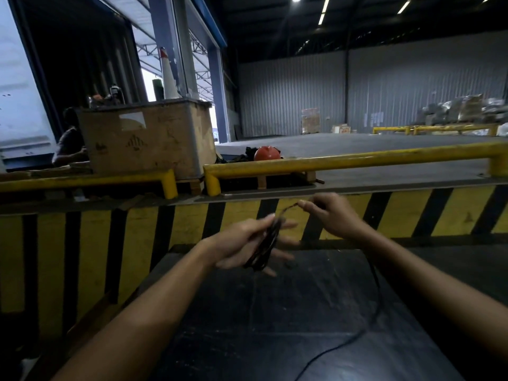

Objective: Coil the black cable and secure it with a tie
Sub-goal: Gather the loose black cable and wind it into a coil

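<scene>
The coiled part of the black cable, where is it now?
In the head view, the coil sits low of centre in the left hand, above the dark table, left of the right hand.

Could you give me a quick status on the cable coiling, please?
Left hand grips coiled cable bundle. Right hand pinches next loop. Loose tail trails across dark table. No tie visible, nothing obstructing.

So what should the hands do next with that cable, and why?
Probably lay one more loop: the right hand pinches the black cable and would bring it onto the bundle in the left hand, since a loose tail trails across the dark table.
</scene>
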Tool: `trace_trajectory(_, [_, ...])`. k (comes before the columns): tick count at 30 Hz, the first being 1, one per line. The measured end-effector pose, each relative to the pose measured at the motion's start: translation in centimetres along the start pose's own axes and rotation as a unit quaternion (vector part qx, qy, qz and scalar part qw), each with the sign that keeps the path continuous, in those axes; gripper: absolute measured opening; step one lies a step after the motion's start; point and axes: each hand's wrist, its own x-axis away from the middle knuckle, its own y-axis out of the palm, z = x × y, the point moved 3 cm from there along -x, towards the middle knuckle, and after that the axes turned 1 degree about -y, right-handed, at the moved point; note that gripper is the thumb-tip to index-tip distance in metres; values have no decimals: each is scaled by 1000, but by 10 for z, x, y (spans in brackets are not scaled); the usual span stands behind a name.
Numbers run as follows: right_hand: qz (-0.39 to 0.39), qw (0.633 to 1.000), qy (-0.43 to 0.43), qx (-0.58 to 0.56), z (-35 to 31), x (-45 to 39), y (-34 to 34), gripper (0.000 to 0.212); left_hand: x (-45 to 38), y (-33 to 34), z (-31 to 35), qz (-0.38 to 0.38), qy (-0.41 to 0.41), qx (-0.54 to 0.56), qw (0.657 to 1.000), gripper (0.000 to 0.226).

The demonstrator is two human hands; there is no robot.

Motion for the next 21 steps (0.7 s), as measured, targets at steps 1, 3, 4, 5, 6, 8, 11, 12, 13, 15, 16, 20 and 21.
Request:
trace_trajectory(1, [-12, 998, 26, -50, 0, 8, 13, 26, -4, 6, 9, -37, 43, 82, 995, 46])
trace_trajectory(3, [-86, 987, 43, -125, -7, 33, 49, 33, -14, 15, 23, -51, 126, 169, 976, 50])
trace_trajectory(4, [-131, 982, 31, -132, -17, 45, 68, 34, -20, 15, 29, -19, 155, 175, 972, 49])
trace_trajectory(5, [-171, 978, 22, -119, -27, 57, 84, 32, -25, 13, 33, 29, 176, 168, 970, 47])
trace_trajectory(6, [-204, 974, 18, -102, -37, 67, 96, 28, -28, 10, 36, 80, 191, 153, 966, 44])
trace_trajectory(8, [-263, 960, 28, -92, -50, 78, 103, 24, -26, -4, 39, 164, 208, 111, 958, 40])
trace_trajectory(11, [-325, 941, 46, -81, -57, 77, 75, 25, -9, -29, 38, 248, 178, -21, 952, 35])
trace_trajectory(12, [-321, 943, 45, -79, -59, 73, 61, 24, -3, -36, 36, 273, 149, -95, 946, 33])
trace_trajectory(13, [-301, 949, 41, -77, -61, 66, 46, 25, 3, -42, 32, 288, 108, -176, 935, 32])
trace_trajectory(15, [-236, 970, 14, -59, -61, 49, 18, 21, 10, -46, 23, 281, 28, -306, 909, 32])
trace_trajectory(16, [-202, 979, -3, -40, -62, 39, 6, 17, 11, -43, 18, 260, -1, -339, 904, 32])
trace_trajectory(20, [-75, 994, -52, 65, -51, 10, -22, 12, 12, -17, 7, 119, -68, -263, 955, 38])
trace_trajectory(21, [-51, 995, -56, 63, -45, 8, -23, 15, 11, -10, 6, 74, -69, -187, 977, 40])
